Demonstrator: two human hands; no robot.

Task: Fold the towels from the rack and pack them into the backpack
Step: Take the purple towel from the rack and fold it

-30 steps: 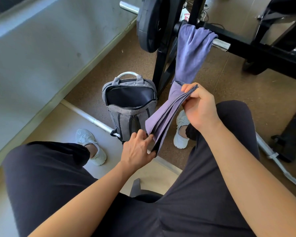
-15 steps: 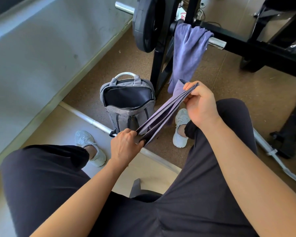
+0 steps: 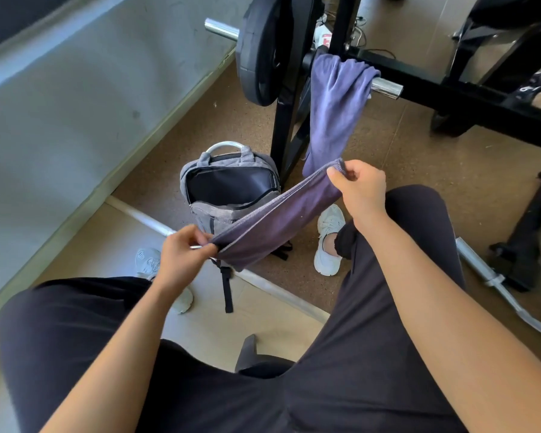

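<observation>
A seated person's left hand [image 3: 181, 254] and right hand [image 3: 358, 185] are each pinching one end of a soft, light purple towel [image 3: 275, 223], stretching it between them just above the open backpack [image 3: 231, 189].

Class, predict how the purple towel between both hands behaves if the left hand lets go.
Probably floppy: the towel droops below the edge pinched by left hand and right hand. Likely light: fingertip pinches carry it. Released, it should dangle.
</observation>
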